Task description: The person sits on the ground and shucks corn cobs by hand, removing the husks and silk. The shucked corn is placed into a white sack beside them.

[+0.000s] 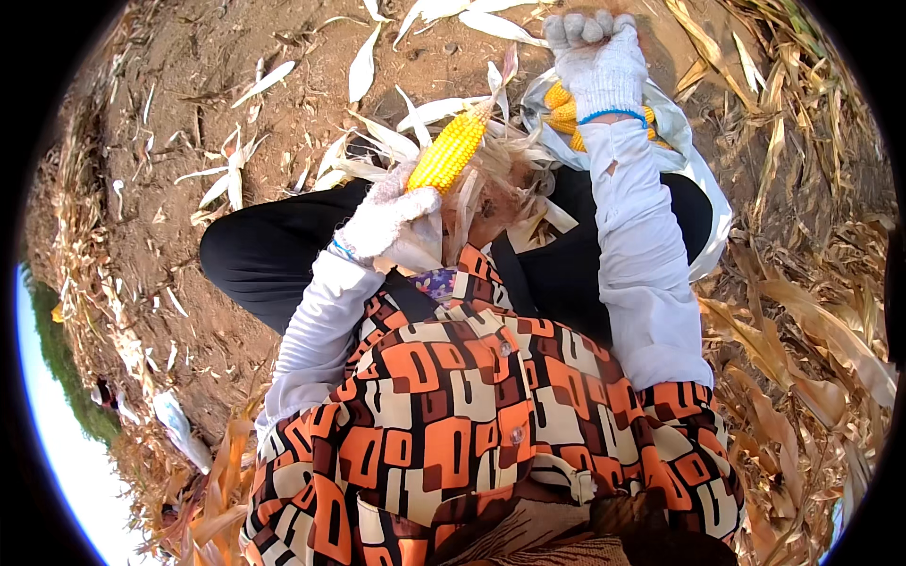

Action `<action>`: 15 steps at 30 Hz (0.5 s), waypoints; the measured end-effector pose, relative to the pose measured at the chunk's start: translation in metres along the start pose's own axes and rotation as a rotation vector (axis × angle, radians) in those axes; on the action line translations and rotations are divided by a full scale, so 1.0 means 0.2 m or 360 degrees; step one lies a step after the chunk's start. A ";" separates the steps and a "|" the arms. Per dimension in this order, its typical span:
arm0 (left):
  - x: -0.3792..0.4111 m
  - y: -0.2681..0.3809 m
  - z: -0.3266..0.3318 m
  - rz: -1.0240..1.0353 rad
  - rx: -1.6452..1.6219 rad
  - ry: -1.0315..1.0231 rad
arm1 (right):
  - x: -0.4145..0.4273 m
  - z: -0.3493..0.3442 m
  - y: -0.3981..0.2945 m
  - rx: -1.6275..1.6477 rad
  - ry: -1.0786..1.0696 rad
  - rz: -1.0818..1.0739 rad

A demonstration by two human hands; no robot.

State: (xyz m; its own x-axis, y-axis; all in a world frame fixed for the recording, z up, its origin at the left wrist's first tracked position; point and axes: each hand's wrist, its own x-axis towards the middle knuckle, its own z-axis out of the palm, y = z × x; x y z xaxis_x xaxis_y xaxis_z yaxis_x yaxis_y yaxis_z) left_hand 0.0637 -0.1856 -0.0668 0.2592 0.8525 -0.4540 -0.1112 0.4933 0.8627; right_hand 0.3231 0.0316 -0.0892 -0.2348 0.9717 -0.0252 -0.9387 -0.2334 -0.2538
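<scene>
My left hand [393, 216], in a white knit glove, grips the lower end of a husked ear of yellow corn [450, 150]. The ear tilts up to the right, its narrow tip still carrying a scrap of dry husk and silk. Up at the top right, my right hand [598, 67], gloved in white with a blue cuff, has its fingers curled in; I see nothing clearly held there. Just below it, partly hidden by the wrist, a pale plastic sack [679, 138] holds several yellow ears of corn [564, 113]. Loose dry husks [463, 201] lie between my legs.
My bent legs in black trousers [283, 247] frame the husks. Stripped husk leaves [362, 67] are scattered on the bare soil [311, 106]. Dry corn stalks and leaves [807, 325] cover the ground at right. A whitish bag-like object [180, 428] lies at far left.
</scene>
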 end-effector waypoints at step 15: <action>0.89 0.05 0.10 -0.0493 0.1140 0.0058 | -0.66 -0.01 0.49 -0.3701 -0.1743 0.1219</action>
State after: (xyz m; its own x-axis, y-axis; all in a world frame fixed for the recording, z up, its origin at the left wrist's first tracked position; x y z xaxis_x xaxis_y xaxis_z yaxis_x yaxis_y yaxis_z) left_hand 0.1284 -0.0324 -0.1354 0.1445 0.7053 -0.6940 0.6108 0.4882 0.6233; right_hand 0.2616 -0.1192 -0.1125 -0.8005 0.3384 -0.4947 0.5695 0.6866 -0.4519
